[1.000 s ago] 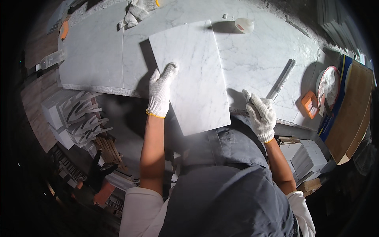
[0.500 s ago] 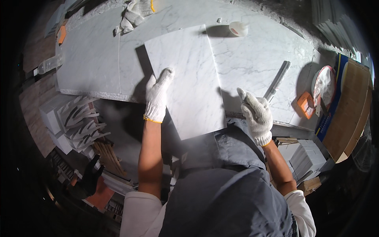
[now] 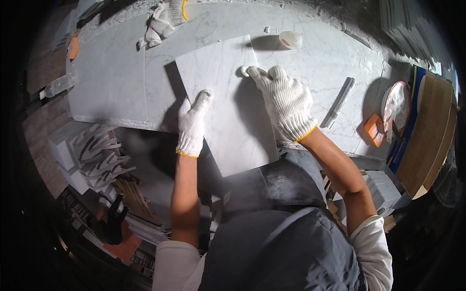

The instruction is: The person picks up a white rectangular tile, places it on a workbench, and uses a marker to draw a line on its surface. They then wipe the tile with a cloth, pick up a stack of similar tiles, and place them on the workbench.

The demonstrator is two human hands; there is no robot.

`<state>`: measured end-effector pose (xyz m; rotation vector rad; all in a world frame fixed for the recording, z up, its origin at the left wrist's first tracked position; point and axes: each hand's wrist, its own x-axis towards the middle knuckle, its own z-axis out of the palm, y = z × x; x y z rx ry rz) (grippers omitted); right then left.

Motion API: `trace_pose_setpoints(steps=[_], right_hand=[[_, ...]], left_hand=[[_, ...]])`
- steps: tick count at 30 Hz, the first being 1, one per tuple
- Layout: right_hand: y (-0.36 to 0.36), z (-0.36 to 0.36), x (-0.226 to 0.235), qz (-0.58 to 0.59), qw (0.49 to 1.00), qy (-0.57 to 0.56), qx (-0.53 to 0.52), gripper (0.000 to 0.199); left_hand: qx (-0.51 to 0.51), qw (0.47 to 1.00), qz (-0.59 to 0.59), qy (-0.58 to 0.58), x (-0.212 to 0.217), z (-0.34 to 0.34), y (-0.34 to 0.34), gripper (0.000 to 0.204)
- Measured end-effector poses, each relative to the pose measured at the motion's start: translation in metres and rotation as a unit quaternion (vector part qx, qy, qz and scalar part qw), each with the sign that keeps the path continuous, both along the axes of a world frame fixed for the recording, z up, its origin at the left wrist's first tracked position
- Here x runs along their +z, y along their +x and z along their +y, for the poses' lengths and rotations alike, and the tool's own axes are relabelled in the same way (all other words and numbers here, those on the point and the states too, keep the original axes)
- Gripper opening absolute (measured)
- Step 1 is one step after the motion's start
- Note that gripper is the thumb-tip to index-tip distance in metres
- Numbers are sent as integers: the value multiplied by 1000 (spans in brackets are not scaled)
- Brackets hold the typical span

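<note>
A white, faintly grey-veined marble tile [image 3: 228, 121] lies tilted across the near edge of the worktop, its lower corner overhanging my grey apron. My left hand [image 3: 193, 121], in a white knitted glove, grips the tile's left edge, thumb on its top face and the other fingers hidden beneath. My right hand [image 3: 289, 102], gloved the same way, is over the tile's upper right edge. Its forefinger reaches out across the surface while the other fingers bend, apart from it; nothing shows in them. A shadow falls on the tile below this hand; whether the fingertips touch cannot be told.
On the marble worktop [image 3: 107, 82] are spare gloves [image 3: 162, 24], a whitish cup [image 3: 291, 40], a pale rod [image 3: 340, 103], an orange tool [image 3: 375, 130] and a red-rimmed dish [image 3: 397, 99]. A clear bottle [image 3: 59, 86] lies left. Cardboard [image 3: 429, 131] stands right; white blocks [image 3: 381, 189] are stacked below.
My right hand has moved up and left from beside the tile to over its upper right edge, its forefinger now stretched out. The left hand keeps its hold; the tile has barely shifted.
</note>
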<state>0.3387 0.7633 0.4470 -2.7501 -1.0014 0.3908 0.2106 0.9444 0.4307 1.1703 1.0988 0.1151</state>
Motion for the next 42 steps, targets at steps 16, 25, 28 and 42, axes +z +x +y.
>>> trace_pose_setpoints(steps=[16,25,28,42], right_hand=[[33,-96,2,252,793,451,-321,32],[83,-136,-9,-85,936,210,-269,37],[76,-150,-10,-96,932,231,-262,35],[34,-174,-18,-112,911,264,-298,59]], left_hand=[[-51,997,58,12,-1,10,-1,41],[-284,929,136,197,14,50,40,52],[-350,833,265,337,30,51,58,64],[-229,771,300,513,66,39,38,51]])
